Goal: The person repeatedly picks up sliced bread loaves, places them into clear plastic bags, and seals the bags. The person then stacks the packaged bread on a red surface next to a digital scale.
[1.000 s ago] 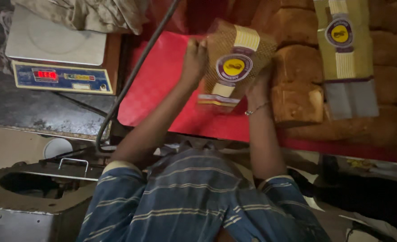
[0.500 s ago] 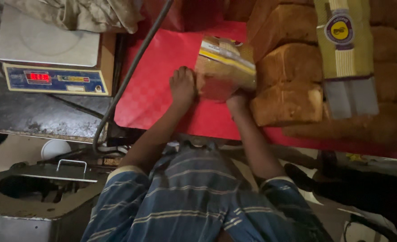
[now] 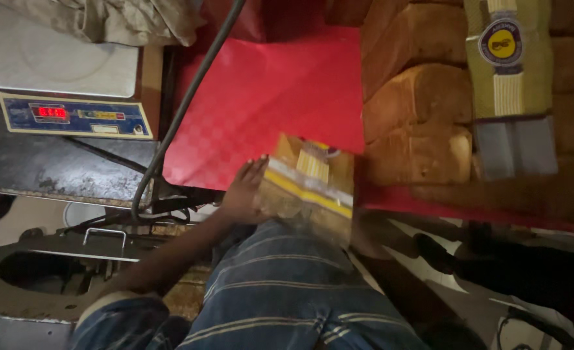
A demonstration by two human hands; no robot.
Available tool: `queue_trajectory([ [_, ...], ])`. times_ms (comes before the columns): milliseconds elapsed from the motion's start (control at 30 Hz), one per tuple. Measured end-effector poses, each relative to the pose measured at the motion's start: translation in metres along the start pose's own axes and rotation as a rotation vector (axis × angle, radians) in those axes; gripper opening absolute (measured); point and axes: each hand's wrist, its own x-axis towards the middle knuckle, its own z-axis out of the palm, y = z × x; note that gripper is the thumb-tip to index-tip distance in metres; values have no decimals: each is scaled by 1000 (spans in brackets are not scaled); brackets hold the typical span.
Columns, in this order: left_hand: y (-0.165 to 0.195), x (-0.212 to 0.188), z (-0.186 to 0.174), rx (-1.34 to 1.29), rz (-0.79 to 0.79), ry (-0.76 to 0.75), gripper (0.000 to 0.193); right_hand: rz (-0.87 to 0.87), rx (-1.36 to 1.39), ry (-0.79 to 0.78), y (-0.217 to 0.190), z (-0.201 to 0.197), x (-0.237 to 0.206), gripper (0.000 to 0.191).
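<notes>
Yellow-striped plastic wraps the bagged bread loaf (image 3: 310, 185), which sits just below the middle of the view, tilted at the near edge of the red table mat (image 3: 261, 97). The left hand (image 3: 243, 191) presses flat against the bag's side at nine o'clock of it, fingers extended together and touching the wrapper rather than curled round it. The right hand is hidden behind the bag's five o'clock corner; only a blurred forearm shows there, so I cannot tell how its fingers stand.

At two o'clock from the bag, bare brown loaves (image 3: 420, 113) are stacked side by side, the nearest just beside it. A green-and-yellow packaging sleeve (image 3: 511, 84) with a round yellow label lies over them at the upper right. At ten o'clock a digital weighing scale (image 3: 66, 84) with a red display stands on the dark counter (image 3: 47, 165), and a grey cable (image 3: 190, 104) runs diagonally between scale and mat. A striped blue shirt (image 3: 280, 304) fills six o'clock.
</notes>
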Motion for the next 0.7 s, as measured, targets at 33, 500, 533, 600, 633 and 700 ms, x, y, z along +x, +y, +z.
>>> queue_trajectory([
  [33, 6, -4, 3, 48, -15, -13, 76, -5, -7, -9, -8, -4, -9, 11],
  [500, 29, 5, -6, 114, -16, 95, 20, -247, -498, 160, 45, 10, -21, 20],
  [533, 29, 11, -7, 169, 4, 101, 21, -197, -501, 124, 41, 7, -19, 21],
  [600, 28, 25, -8, 155, -32, 87, 26, -45, -519, 15, 28, 2, -9, 20],
  [633, 28, 34, -9, 85, -89, 65, 31, 14, -448, 38, 22, 1, -1, 23],
  [700, 26, 58, -12, 1, -183, 114, 31, 127, -309, 86, 7, -3, 22, 30],
])
